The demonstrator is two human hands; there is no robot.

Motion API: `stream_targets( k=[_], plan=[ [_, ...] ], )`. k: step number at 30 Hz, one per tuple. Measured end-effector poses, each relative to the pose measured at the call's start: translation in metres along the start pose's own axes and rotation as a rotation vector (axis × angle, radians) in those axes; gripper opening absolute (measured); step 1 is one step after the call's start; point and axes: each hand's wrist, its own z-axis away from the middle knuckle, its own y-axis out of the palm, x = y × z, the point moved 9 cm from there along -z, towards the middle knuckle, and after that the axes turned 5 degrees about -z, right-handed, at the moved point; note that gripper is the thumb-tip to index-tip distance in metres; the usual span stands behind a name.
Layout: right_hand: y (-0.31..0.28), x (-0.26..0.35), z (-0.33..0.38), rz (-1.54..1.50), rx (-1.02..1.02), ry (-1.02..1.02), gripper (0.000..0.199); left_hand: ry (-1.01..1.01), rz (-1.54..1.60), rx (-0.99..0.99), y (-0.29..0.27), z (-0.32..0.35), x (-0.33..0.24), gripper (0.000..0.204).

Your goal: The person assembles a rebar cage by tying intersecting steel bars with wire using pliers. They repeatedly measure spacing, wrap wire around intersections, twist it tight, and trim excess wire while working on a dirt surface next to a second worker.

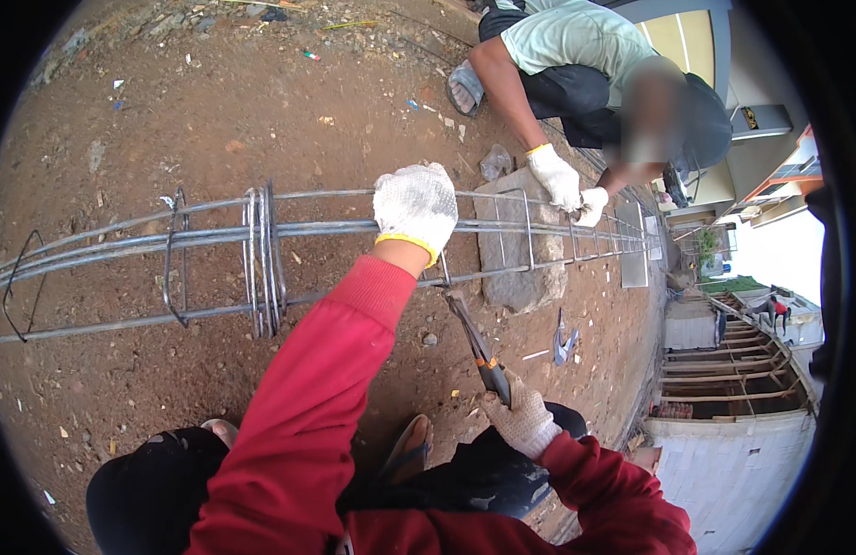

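Your left hand [415,205], in a knitted white glove with a yellow cuff, is closed over the top bar of the rebar cage [215,264] just right of the frame's centre, fingers wrapped down around the steel. Your right hand [520,418], in a speckled knit glove at lower right, is clamped tight round the orange-and-black handles of the pliers [474,347]; their thin dark nose points up and left to the cage's lower bar, and whether it touches the wire there is too small to tell. Both sleeves are smooth red fabric.

The cage is a long box of grey ribbed bars running from the left edge to the right, bent by the lens. A bunch of thin square stirrups [263,262] stands packed together at centre left, with single loops further left.

A rough grey stone [520,254] lies under the cage, right of your left hand. Beyond it, upper right, another person's white-gloved hands [566,188] grip the cage. The ground is reddish, crumbly dirt [215,111] strewn with pebbles.
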Motion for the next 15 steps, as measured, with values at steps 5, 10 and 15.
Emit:
stream_targets(
  k=[5,10,15],
  plan=[
    [0.02,-0.011,-0.001,-0.216,0.081,0.058,0.027,0.026,0.072,-0.044,0.001,0.001,0.001,0.019],
    [0.024,-0.01,0.008,-0.667,0.42,0.281,0.027,0.041,0.073,-0.071,0.0,0.001,0.001,0.016],
    [0.043,0.012,0.024,-1.284,0.709,0.525,0.031,0.05,0.038,-0.063,-0.001,-0.001,-0.003,0.015]
  ],
)
